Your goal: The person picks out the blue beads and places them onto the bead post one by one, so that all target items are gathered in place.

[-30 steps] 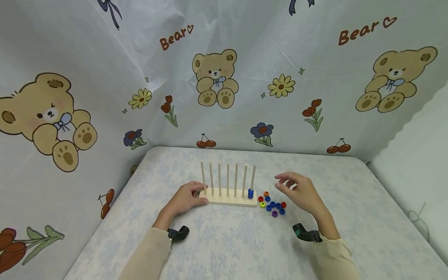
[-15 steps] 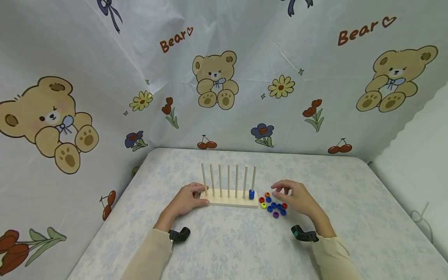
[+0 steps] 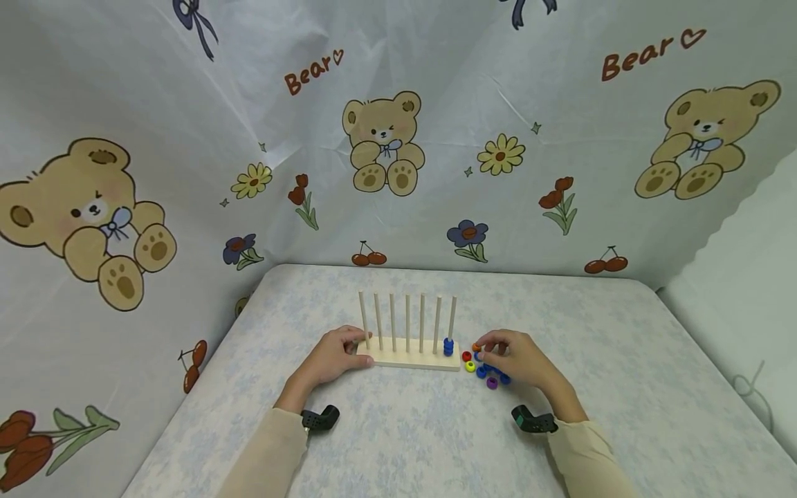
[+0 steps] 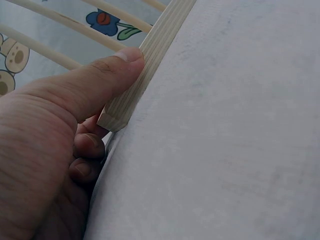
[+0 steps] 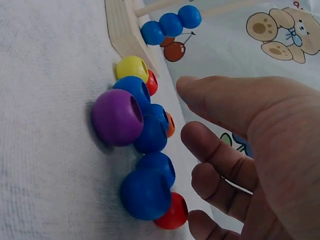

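A wooden peg rack (image 3: 407, 356) with several upright pegs stands mid-table. My left hand (image 3: 330, 355) grips its left end; in the left wrist view the thumb (image 4: 112, 75) presses the base's long edge, with other fingers partly hidden behind. Three blue beads (image 5: 171, 24) are stacked on the rightmost peg. My right hand (image 3: 519, 358) hovers over loose beads right of the rack, thumb and fingers apart, nothing between them. Among these lie a purple bead (image 5: 117, 117), a yellow bead (image 5: 131, 68), several blue beads (image 5: 145, 194), red beads (image 5: 172, 212) and an orange bead (image 5: 171, 125).
The table (image 3: 386, 443) has a pale, blue-mottled cover. Behind it hangs a sheet (image 3: 436, 228) printed with bears and flowers. A thin pale cable (image 3: 750, 391) shows at the far right. Both wrists wear black camera mounts (image 3: 320, 418).
My right hand has moved left and slightly down to above the loose beads, hiding some of them in the head view. The left hand keeps its grip on the rack.
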